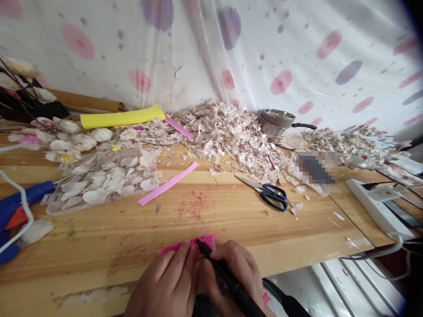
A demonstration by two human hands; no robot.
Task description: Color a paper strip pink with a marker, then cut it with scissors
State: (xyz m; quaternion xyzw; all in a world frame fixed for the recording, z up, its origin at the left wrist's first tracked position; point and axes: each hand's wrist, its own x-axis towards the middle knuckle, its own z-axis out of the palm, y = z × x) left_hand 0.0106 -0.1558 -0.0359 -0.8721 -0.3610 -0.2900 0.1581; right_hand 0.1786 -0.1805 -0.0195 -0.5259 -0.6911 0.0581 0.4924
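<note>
My left hand (168, 281) lies at the near edge of the wooden table (231, 220), fingers pressed down on a small pink strip (206, 241). Beside it my right hand (236, 275) grips a black pen-shaped tool (228, 279), its tip resting on the pink strip. Both hands are close together at the bottom centre.
Blue-handled scissors (269, 193) lie right of centre. A loose pink strip (168, 183), a clear tray of white petals (102, 180), a yellow foam roll (122, 117) and a big heap of petal scraps (228, 132) fill the back. A blue glue gun (16, 211) sits left, a power strip (380, 207) right.
</note>
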